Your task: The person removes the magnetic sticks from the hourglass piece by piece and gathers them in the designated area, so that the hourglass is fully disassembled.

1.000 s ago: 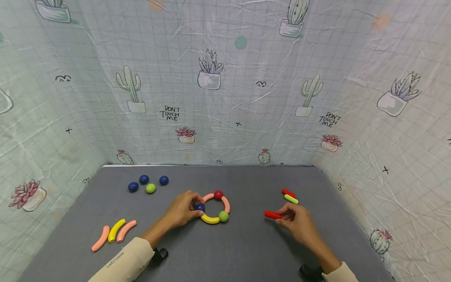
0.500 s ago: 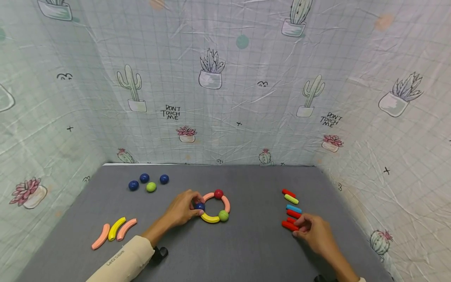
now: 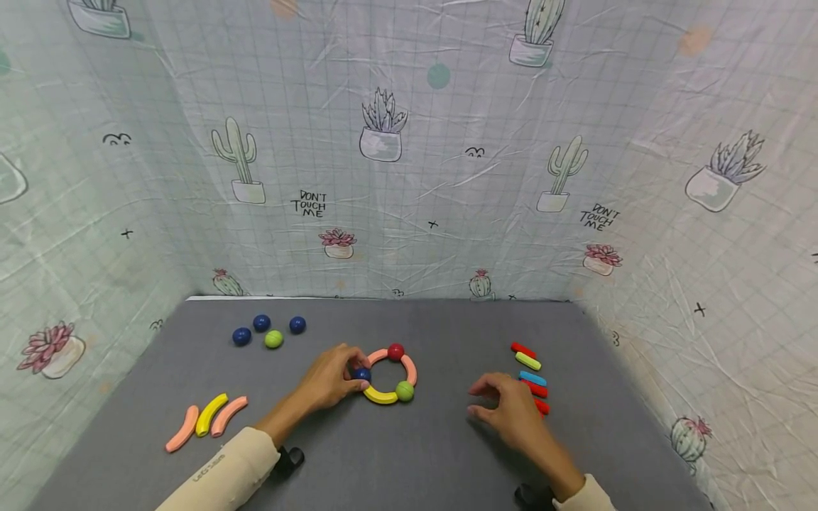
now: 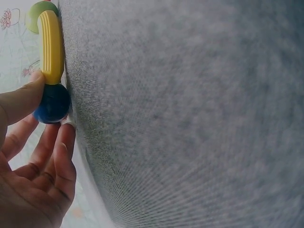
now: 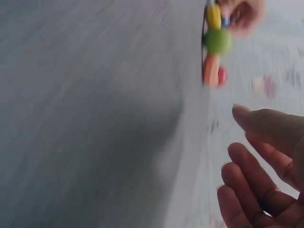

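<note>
At the left side of a ring of curved pieces and balls, my left hand (image 3: 332, 377) grips a blue ball (image 4: 52, 104) between thumb and fingers. The ball touches the end of a curved yellow piece (image 3: 380, 397). A green ball (image 3: 405, 391), two curved pink pieces (image 3: 410, 370) and a red ball (image 3: 395, 352) make up the rest of the ring. My right hand (image 3: 508, 411) hovers over the table right of the ring, thumb and fingers apart. Nothing lies between them in the right wrist view. Red sticks (image 3: 537, 389) behind it are partly covered by the hand.
Blue balls (image 3: 261, 323) and a green ball (image 3: 273, 339) lie at the back left of the grey table (image 3: 441, 454). Two pink curved pieces and a yellow one (image 3: 211, 414) rest at front left. A blue stick (image 3: 532, 378) and a yellow-green stick (image 3: 528, 361) lie at right.
My right hand carried a red stick to the row at right, let it go there and moved back left without it. My left hand stayed at the blue ball.
</note>
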The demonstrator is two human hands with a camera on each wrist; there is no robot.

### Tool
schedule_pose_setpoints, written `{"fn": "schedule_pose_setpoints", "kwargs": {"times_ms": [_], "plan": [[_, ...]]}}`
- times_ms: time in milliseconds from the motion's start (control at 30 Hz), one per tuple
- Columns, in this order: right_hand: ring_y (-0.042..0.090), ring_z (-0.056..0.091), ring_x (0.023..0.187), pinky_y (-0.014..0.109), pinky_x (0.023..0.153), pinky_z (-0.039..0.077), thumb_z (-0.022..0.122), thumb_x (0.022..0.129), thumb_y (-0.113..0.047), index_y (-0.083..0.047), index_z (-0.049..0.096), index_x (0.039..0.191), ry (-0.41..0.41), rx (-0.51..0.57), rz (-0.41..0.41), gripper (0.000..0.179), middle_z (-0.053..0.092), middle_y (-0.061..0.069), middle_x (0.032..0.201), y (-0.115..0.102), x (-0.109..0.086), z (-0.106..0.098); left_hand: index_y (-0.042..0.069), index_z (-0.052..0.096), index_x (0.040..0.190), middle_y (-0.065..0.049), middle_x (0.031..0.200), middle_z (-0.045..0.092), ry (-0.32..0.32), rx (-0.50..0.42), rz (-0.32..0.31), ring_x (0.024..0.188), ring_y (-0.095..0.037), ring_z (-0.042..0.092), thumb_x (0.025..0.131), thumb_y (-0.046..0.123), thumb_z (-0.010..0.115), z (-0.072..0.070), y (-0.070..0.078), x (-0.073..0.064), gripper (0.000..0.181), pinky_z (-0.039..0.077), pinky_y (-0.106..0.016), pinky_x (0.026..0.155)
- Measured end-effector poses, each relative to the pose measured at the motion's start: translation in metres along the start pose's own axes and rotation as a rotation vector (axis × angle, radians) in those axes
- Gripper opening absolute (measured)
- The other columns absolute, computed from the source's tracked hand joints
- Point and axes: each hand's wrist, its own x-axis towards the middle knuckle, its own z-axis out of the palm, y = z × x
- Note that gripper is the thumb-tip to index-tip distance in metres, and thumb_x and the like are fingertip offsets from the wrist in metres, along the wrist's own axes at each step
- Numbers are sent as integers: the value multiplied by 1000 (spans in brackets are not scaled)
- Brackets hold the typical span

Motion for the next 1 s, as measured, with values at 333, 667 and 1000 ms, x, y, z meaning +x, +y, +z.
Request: {"fn": "schedule_pose_setpoints", "kwargs": {"times_ms": [333, 667, 1000], "plan": [[24, 67, 103, 42, 93, 55, 93, 83, -19, -18, 79, 112, -189, 1, -276, 33, 77, -2, 109, -60, 41, 56, 20, 73, 107, 2, 99, 65, 4, 1, -21, 76, -8, 56, 88, 20, 89, 1, 1, 0, 24, 48, -23, 69], [6, 73, 91, 35, 99, 56, 92, 84, -17, -13, 84, 106, -309, -71, -371, 23, 82, -6, 96, -80, 68, 94, 18, 74, 104, 0, 96, 66, 19, -4, 33, 76, -11, 58, 88, 17, 88, 1, -1, -1, 21, 48, -24, 69], [3, 71, 90, 22, 81, 55, 90, 83, -10, -17, 86, 102, -330, -52, -347, 20, 81, -10, 93, -79, 71, 96, 15, 74, 110, -3, 100, 65, 56, 56, 22, 78, -11, 54, 92, 11, 84, 1, 1, 3, 21, 47, -28, 72]]}}
